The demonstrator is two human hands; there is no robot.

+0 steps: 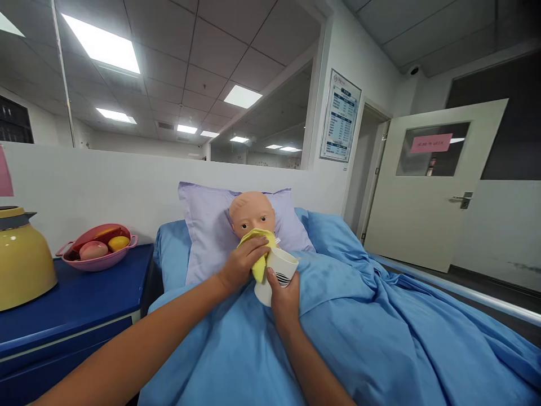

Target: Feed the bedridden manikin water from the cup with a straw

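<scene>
Yellow cloth [259,270] bunched in left hand [245,260], against manikin [252,210]'s lower face; right hand [286,296] wrapped round paper cup [282,264] at cloth's 4 o'clock. Risk: cup looks tilted, any liquid could wet blue quilt [338,316] if it tips further; contents not visible. 9 o'clock: pink basket [114,260] holds fruit [93,250]; yellow jug [23,268] beyond, contents hidden

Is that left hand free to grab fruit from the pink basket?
Not just now, it seems: the left hand holds a yellow cloth by the doll, though nothing visible blocks the pink basket.
</scene>
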